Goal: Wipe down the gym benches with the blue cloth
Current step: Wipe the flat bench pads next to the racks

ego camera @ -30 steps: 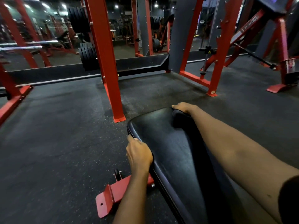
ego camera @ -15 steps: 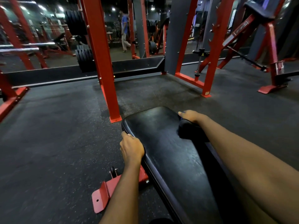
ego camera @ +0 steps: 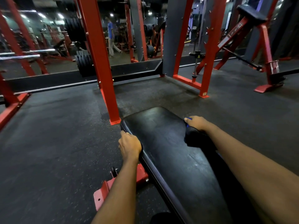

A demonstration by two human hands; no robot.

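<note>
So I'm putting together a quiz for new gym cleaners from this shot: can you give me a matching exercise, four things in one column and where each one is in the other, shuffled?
Things:
1. left hand
2. right hand
3. red post
4. red bench foot

Places:
A. on the floor, below the pad's left side
B. gripping the left edge of the bench pad
C. holding the blue cloth at the pad's right edge
D. standing on the floor just past the pad's far left corner

Pairs: 1-B, 2-C, 3-D, 4-A.
</note>
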